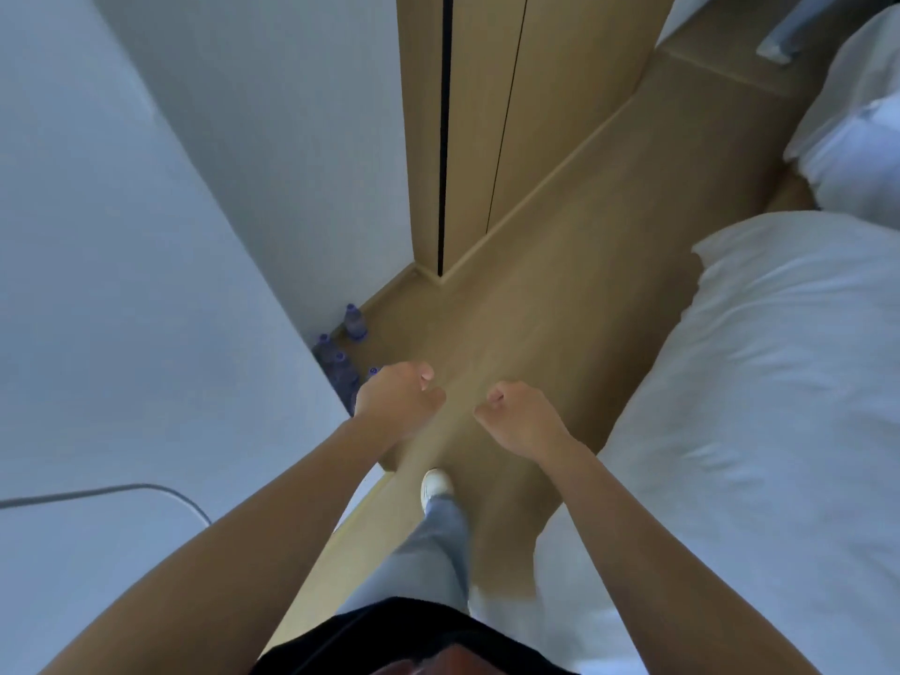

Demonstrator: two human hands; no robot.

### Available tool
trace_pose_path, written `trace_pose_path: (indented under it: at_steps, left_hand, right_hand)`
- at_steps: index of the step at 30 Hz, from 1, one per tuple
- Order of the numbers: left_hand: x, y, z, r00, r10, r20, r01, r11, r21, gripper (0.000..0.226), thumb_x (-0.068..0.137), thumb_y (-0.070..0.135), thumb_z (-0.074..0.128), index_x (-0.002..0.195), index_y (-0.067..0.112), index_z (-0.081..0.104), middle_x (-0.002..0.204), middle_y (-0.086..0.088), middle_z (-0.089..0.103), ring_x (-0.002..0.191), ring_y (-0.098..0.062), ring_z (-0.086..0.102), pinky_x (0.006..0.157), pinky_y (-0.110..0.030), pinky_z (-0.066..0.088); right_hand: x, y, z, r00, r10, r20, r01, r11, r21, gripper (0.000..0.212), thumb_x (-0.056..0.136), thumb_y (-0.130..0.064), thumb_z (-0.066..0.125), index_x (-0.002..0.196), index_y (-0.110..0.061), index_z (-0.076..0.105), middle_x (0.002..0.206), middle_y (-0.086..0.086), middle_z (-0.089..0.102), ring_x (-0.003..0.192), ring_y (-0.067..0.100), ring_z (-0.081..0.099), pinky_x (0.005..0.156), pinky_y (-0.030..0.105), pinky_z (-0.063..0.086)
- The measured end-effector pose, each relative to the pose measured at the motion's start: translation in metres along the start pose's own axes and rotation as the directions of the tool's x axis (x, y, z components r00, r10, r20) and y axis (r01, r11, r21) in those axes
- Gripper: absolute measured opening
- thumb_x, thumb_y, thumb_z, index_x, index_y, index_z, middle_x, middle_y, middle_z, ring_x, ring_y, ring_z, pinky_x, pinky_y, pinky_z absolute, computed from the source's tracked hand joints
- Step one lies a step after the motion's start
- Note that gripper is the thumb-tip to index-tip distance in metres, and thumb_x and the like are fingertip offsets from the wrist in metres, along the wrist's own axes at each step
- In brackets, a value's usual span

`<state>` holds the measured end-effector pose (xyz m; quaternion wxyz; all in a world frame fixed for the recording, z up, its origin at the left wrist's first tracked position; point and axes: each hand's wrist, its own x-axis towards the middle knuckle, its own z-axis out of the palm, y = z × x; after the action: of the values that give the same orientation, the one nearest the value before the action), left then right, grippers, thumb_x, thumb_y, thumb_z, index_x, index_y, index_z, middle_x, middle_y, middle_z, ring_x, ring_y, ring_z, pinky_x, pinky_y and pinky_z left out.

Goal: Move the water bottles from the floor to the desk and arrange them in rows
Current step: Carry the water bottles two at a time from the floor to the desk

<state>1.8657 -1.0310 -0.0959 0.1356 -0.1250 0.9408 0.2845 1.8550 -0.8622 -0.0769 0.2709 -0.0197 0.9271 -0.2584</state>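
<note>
Several clear water bottles with purple caps (341, 362) stand on the wooden floor, tucked against the wall beside the white desk (121, 333). One bottle (355, 323) stands a little apart, further back. My left hand (397, 399) hovers just right of the bottle group, fingers curled into a fist and holding nothing. My right hand (516, 419) is level with it over bare floor, also curled and empty. Part of the bottle group is hidden behind the desk edge and my left hand.
A grey cable (121, 492) runs across the desk's near end. A bed with white bedding (755, 406) lines the right side. A wooden wardrobe (487, 114) stands ahead. My leg and white shoe (436, 484) are on the narrow floor strip (560, 285) between desk and bed.
</note>
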Motion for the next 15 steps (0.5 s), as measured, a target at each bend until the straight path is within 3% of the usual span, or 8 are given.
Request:
trace_pose_path:
  at_steps: [4, 9, 13, 15]
  left_hand:
    - [0.066, 0.017, -0.014, 0.999, -0.043, -0.009, 0.043, 0.998, 0.040, 0.030, 0.087, 0.033, 0.051, 0.112, 0.020, 0.058, 0.088, 0.005, 0.054, 0.081, -0.017, 0.054, 0.075, -0.027, 0.041]
    - [0.131, 0.031, -0.042, 0.997, -0.067, -0.043, 0.067, 0.998, 0.005, 0.031, 0.086, 0.033, 0.054, 0.114, 0.019, 0.059, 0.108, -0.001, 0.064, 0.098, -0.022, 0.059, 0.080, -0.029, 0.045]
    - [0.162, 0.034, -0.054, 0.988, -0.152, -0.013, 0.152, 0.988, 0.025, 0.024, 0.089, 0.027, 0.047, 0.107, 0.017, 0.058, 0.099, -0.003, 0.062, 0.086, -0.021, 0.055, 0.073, -0.028, 0.042]
    - [0.174, 0.034, -0.058, 0.984, -0.176, -0.022, 0.177, 0.984, 0.032, 0.017, 0.088, 0.027, 0.045, 0.095, 0.017, 0.057, 0.087, -0.002, 0.059, 0.080, -0.022, 0.054, 0.073, -0.031, 0.043]
  right_hand:
    - [0.059, -0.014, -0.027, 1.000, -0.022, 0.000, 0.022, 1.000, -0.003, 0.030, 0.088, -0.031, 0.050, 0.106, -0.008, 0.056, 0.113, 0.009, 0.060, 0.108, 0.026, 0.054, 0.084, 0.029, 0.040]
    - [0.126, -0.032, -0.055, 0.997, -0.079, 0.016, 0.080, 0.996, -0.050, 0.030, 0.087, -0.031, 0.051, 0.106, -0.008, 0.056, 0.110, 0.010, 0.061, 0.106, 0.026, 0.056, 0.086, 0.030, 0.042]
    - [0.171, -0.052, -0.073, 0.991, -0.112, 0.070, 0.117, 0.990, -0.073, 0.024, 0.085, -0.033, 0.051, 0.098, -0.013, 0.054, 0.103, 0.005, 0.057, 0.090, 0.020, 0.050, 0.076, 0.028, 0.038]
    - [0.190, -0.061, -0.078, 0.985, -0.146, 0.089, 0.153, 0.985, -0.076, 0.021, 0.084, -0.033, 0.051, 0.092, -0.014, 0.053, 0.097, 0.003, 0.057, 0.090, 0.021, 0.053, 0.075, 0.029, 0.040]
